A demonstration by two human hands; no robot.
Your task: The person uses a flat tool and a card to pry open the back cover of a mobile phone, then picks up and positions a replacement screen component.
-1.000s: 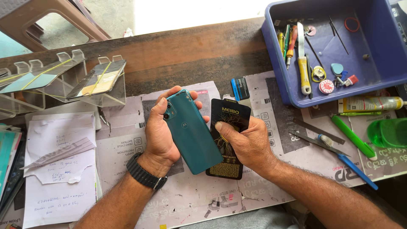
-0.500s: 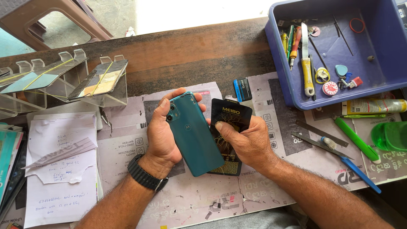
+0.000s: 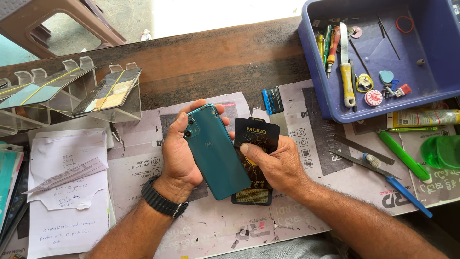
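My left hand [image 3: 178, 156] grips a teal smartphone [image 3: 215, 151] by its edges, back side up, with the camera cluster near my thumb. My right hand [image 3: 275, 163] holds a black flat packet with gold print [image 3: 254, 139], my thumb pressed on its front. The packet lies partly under the phone's right edge, and both are held just above the paper-covered table. A black watch band [image 3: 160, 201] circles my left wrist.
A blue plastic tray [image 3: 433, 57] at the upper right holds screwdrivers, a yellow-handled tool and small parts. Green and blue tools [image 3: 400, 156] lie on newspaper [image 3: 143, 168] to the right. Clear acrylic stands [image 3: 103, 98] with glass sheets sit upper left; handwritten papers [image 3: 67, 192] lie left.
Both hands have shifted slightly together. The phone has tilted a little and now covers more of the black packet's left side.
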